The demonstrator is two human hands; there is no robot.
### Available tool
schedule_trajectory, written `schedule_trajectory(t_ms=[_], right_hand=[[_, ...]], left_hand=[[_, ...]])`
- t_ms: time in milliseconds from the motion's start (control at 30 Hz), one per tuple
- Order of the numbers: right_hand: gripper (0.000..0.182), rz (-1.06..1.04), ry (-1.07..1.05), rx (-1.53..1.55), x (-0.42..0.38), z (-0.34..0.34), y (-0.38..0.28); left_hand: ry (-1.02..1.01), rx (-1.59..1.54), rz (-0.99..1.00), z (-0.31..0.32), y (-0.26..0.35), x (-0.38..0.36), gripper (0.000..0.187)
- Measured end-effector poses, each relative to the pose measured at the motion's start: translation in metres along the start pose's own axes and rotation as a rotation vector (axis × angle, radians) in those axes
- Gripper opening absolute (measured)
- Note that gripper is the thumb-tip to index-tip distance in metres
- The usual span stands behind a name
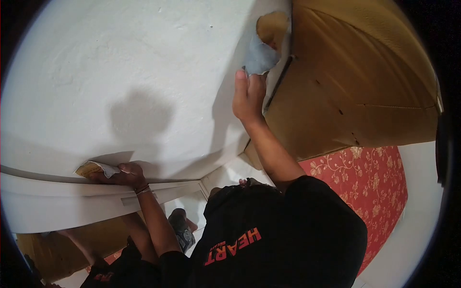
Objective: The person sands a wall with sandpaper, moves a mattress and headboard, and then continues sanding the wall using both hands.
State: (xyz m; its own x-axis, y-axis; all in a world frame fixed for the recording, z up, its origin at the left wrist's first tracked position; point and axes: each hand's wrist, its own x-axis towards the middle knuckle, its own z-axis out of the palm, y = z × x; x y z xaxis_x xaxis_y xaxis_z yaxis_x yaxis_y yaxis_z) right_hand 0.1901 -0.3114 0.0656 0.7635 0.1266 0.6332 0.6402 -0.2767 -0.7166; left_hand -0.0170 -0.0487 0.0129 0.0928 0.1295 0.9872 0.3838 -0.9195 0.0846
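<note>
My left hand [126,175] is closed around a curled piece of sandpaper [98,169], pale grey on one face and tan on the other. It rests against the white wall [81,96], just above the top edge of a white frame. Further up and to the right, my right hand [250,94] grips a second curled piece of sandpaper [263,56], grey-blue outside and tan inside. That piece has ragged edges and lies close to the wall beside the brown furniture. Parts of the fingers of both hands are hidden.
Brown padded furniture [355,96] borders the wall at the right. Below it is a red floral cloth [370,192]. A white-framed mirror [72,245] at lower left reflects my body. White floor tiles [230,175] show beside my feet.
</note>
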Motion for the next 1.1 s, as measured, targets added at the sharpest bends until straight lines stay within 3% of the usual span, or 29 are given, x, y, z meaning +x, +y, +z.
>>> schedule_trajectory(t_ms=[33,67,100,133,200,267,367,400,467,500,567,667,700,767,800,1000,1100], right_hand=[[0.065,0.003,-0.001,0.001,-0.008,0.008,0.007],[0.04,-0.052,0.083,-0.119,-0.026,0.026,0.021],[0.029,-0.108,0.168,-0.239,-0.045,0.044,0.031],[0.029,-0.209,0.115,-0.244,-0.072,0.054,0.03],[0.07,-0.141,-0.131,-0.122,-0.127,0.067,0.03],[0.076,-0.121,-0.277,-0.177,-0.143,0.065,0.037],[0.077,-0.209,0.1,-0.138,-0.057,0.042,0.014],[0.077,-0.218,0.228,-0.161,-0.015,0.027,0.0],[0.073,-0.238,0.407,0.138,0.053,0.008,-0.011],[0.073,-0.239,0.404,0.138,0.053,0.006,-0.021],[0.051,-0.295,0.324,-0.199,0.04,0.008,-0.044],[0.05,-0.262,0.17,-0.146,-0.055,0.063,0.004],[0.062,-0.248,0.008,-0.194,-0.101,0.078,0.025],[0.063,-0.317,-0.175,-0.219,-0.149,0.089,0.055],[0.063,-0.324,-0.167,-0.217,-0.132,0.084,0.053],[0.065,-0.32,0.343,-0.145,0.037,0.011,-0.037],[0.067,-0.252,0.26,-0.185,0.017,0.028,-0.048]], left_hand=[[0.005,-0.008,-0.004,0.0,0.002,0.001,0.066],[0.012,-0.016,-0.008,0.001,0.003,0.002,0.066],[0.013,-0.017,-0.006,0.001,0.0,0.0,0.066],[-0.008,0.02,-0.02,0.001,-0.006,-0.006,0.066],[-0.024,0.058,-0.033,0.004,-0.022,-0.02,0.066],[-0.06,0.046,-0.078,0.01,-0.046,-0.042,0.066],[-0.129,0.027,-0.149,0.014,-0.069,-0.066,0.066],[-0.131,0.027,-0.154,0.012,-0.06,-0.06,0.066],[-0.067,0.022,-0.109,0.005,-0.028,-0.031,0.067],[-0.067,0.024,-0.112,0.002,-0.019,-0.018,0.067],[0.005,0.053,0.067,0.0,-0.009,0.0,0.067],[0.003,0.012,0.043,0.003,-0.015,-0.008,0.067],[0.004,0.013,0.045,0.002,-0.013,-0.008,0.067],[-0.017,0.037,-0.024,0.001,-0.006,-0.007,0.066],[-0.006,0.036,-0.021,0.006,-0.006,-0.003,0.066],[0.032,0.031,0.073,0.001,-0.006,0.0,0.067],[-0.011,0.071,-0.039,0.0,-0.008,-0.008,0.067]])
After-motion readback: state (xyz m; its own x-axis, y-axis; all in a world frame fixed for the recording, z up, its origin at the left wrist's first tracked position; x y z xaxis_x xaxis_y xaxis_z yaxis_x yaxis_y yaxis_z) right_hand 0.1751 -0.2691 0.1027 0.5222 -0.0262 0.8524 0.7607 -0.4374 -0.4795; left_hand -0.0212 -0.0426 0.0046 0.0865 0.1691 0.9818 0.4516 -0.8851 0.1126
